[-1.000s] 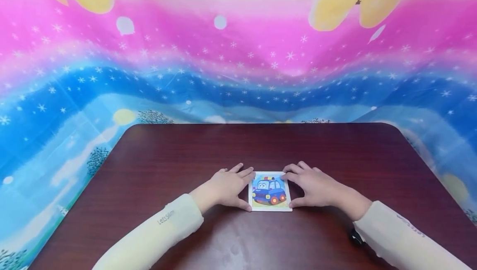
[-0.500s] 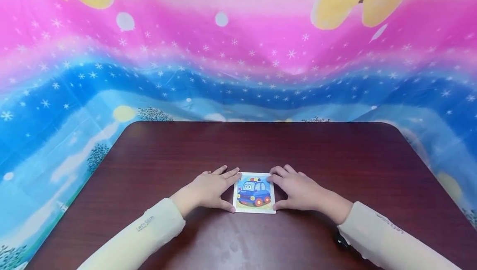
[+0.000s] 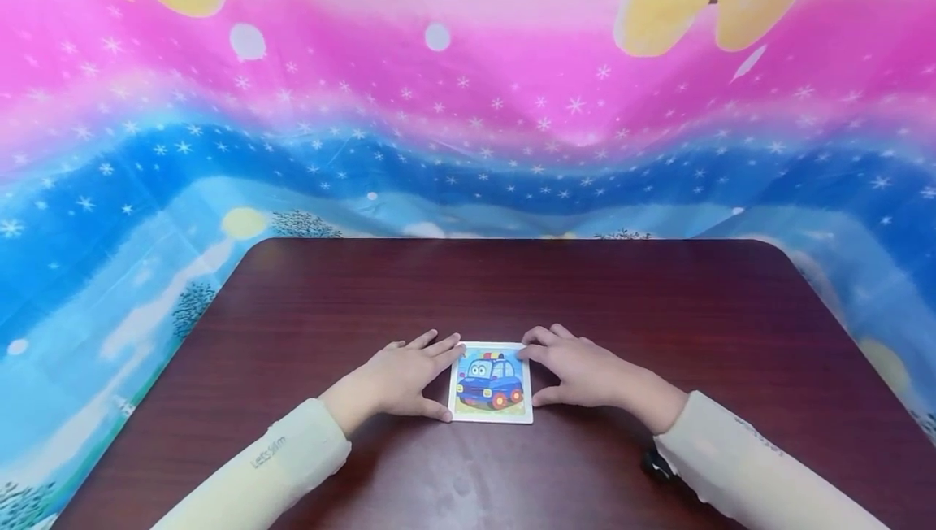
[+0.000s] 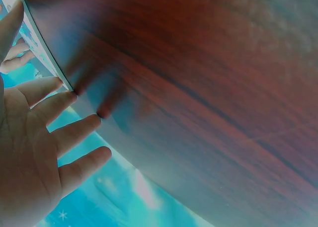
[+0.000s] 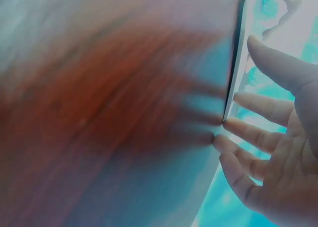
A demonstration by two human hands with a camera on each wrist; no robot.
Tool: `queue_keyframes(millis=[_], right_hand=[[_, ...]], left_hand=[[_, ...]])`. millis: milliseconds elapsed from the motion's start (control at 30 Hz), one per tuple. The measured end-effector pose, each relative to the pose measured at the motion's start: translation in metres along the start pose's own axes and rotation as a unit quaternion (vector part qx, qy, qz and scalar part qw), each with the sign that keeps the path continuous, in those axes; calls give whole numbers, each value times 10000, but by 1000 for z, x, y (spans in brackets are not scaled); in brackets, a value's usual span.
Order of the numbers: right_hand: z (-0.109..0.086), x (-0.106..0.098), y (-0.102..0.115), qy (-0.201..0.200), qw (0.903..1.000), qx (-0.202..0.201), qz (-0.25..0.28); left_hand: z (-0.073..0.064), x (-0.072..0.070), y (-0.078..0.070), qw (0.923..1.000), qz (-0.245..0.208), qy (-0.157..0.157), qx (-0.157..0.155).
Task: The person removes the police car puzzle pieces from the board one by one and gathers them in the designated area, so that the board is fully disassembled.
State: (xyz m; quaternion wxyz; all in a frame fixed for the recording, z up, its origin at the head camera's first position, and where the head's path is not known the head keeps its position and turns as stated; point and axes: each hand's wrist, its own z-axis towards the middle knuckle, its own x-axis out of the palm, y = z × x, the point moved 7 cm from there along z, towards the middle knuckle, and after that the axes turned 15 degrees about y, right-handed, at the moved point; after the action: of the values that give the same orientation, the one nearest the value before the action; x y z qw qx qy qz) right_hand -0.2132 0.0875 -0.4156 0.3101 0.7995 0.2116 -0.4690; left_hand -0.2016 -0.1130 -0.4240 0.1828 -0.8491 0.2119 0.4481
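Note:
A square picture board (image 3: 491,384) lies flat on the table, with a white border and a blue cartoon car on it. My left hand (image 3: 402,375) is at its left side, fingertips at the upper corner and thumb at the lower one. On the opposite side my right hand (image 3: 585,369) touches the upper right corner with its fingers, its thumb by the right edge. The left wrist view has the left hand's fingers (image 4: 67,135) spread and fairly straight beside the board's edge. In the right wrist view, the extended fingers (image 5: 253,135) meet the edge of the board (image 5: 241,50).
The dark brown table (image 3: 512,286) has rounded far corners. Behind it hangs a pink and blue cloth (image 3: 468,123) with snowflakes and yellow shapes. A small black object (image 3: 658,466) shows under the right sleeve (image 3: 717,432).
The picture board has slid left and slightly nearer to me, with both hands moving along beside it. In the last half second the shift is smaller.

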Motion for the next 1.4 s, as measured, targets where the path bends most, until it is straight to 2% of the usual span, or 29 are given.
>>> queue_keyframes(millis=[233, 433, 667, 1000, 1200, 1400], right_hand=[[3, -4, 6, -34, 10000, -25, -85], [8, -11, 3, -13, 9994, -62, 329], [30, -22, 6, 82, 9951, -287, 940], [68, -18, 17, 381, 9890, -748, 1215], [76, -21, 23, 326, 9865, -887, 1335], [83, -17, 29, 291, 9874, -772, 1352]], left_hand=[[-4, 0, 3, 10000, -40, -64, -8], [-5, 4, 6, 9999, -146, -60, 5], [-5, 5, 6, 9997, -58, -231, 36], [-1, 7, 7, 9997, -53, -184, -129], [0, 4, 7, 9997, -28, -221, -136], [-1, 5, 7, 9996, -46, -250, -131]])
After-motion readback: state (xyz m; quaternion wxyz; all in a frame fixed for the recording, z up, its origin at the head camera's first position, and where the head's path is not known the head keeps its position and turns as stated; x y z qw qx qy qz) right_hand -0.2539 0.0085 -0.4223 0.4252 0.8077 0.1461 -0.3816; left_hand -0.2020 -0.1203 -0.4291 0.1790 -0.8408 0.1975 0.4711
